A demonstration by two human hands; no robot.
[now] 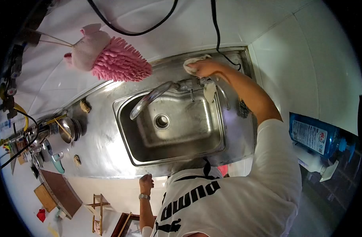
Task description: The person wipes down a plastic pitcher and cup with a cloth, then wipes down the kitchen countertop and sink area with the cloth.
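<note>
My right hand (204,68) is closed on a pale cloth (192,63), which is pressed on the steel counter behind the faucet (153,98). Below that hand, another light cloth (209,91) hangs near the faucet base at the sink's back right corner. The steel sink (171,161) has no water standing in it, and its drain (162,121) is visible. My left hand (146,183), with a watch on the wrist, is curled by the counter's front edge; whatever it may hold is hidden.
A pink fluffy mitt (120,61) hangs at the upper left. Metal bowls (68,131) and utensils stand on the left. A dark scrubber (243,108) lies right of the sink, and a blue bottle (313,134) is farther right. Black cables hang along the back wall.
</note>
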